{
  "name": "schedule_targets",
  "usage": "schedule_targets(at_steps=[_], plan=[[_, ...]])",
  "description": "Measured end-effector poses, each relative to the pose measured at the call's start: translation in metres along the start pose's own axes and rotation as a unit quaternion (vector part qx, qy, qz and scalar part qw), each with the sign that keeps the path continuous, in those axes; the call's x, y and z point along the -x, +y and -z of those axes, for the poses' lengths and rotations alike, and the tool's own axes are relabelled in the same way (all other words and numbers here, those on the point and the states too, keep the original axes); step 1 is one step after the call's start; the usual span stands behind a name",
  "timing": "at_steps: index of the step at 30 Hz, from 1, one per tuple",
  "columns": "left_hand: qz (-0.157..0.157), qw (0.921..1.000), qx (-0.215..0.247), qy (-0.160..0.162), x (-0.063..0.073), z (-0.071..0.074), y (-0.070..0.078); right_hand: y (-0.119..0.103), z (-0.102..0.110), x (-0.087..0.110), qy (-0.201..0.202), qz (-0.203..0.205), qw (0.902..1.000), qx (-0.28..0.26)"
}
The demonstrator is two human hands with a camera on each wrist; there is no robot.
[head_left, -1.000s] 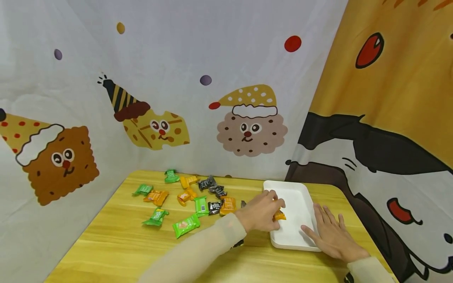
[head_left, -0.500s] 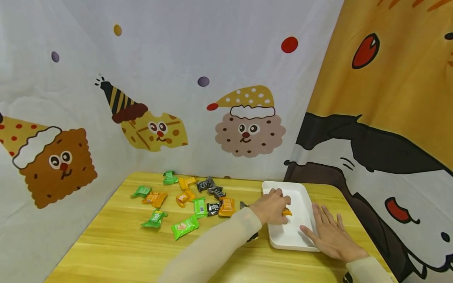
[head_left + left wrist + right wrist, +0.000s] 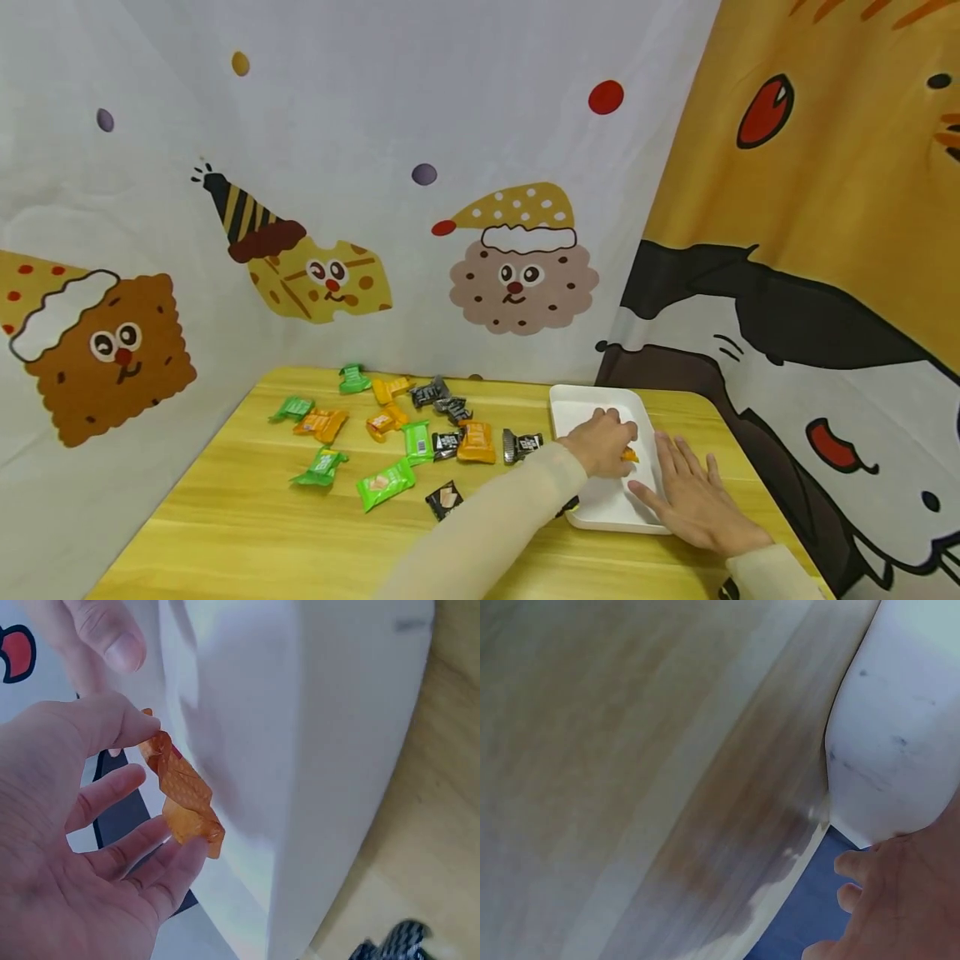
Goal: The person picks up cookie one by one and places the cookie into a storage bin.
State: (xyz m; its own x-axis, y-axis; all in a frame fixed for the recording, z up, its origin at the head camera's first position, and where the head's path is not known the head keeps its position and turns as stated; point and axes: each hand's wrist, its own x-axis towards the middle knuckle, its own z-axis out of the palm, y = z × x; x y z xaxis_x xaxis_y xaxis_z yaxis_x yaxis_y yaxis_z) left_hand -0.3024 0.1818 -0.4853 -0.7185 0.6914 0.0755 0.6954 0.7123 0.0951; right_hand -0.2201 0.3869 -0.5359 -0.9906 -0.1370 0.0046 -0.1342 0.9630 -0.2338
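Observation:
My left hand reaches into the white tray and holds an orange snack packet low over its floor. In the left wrist view, the thumb is at one end of the crinkled orange packet and the fingertips are at the other. My right hand lies spread along the tray's right rim, fingers straight, with its thumb reaching over the edge. The right wrist view shows that hand against the tray's outer wall.
Left of the tray, green, orange and black packets lie scattered on the wooden table. One black packet lies close to the tray's left side. A printed curtain hangs behind the table.
My left hand has moved right, deeper over the tray, carrying the orange packet. Its sleeve has uncovered black packets on the table. The right hand stays at the tray's rim.

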Motion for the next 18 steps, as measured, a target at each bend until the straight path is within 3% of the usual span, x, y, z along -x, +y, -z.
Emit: schedule_targets(at_steps=[8,18], plan=[[0.000,1.0000,0.000,-0.006,0.001,-0.005,0.001,0.000,-0.001,-0.001,0.004,0.008,1.0000,-0.002],[-0.009,0.9999,0.004,-0.005,0.024,0.014,-0.015,0.003,-0.002,-0.002,0.011,0.012,0.9998,0.014]])
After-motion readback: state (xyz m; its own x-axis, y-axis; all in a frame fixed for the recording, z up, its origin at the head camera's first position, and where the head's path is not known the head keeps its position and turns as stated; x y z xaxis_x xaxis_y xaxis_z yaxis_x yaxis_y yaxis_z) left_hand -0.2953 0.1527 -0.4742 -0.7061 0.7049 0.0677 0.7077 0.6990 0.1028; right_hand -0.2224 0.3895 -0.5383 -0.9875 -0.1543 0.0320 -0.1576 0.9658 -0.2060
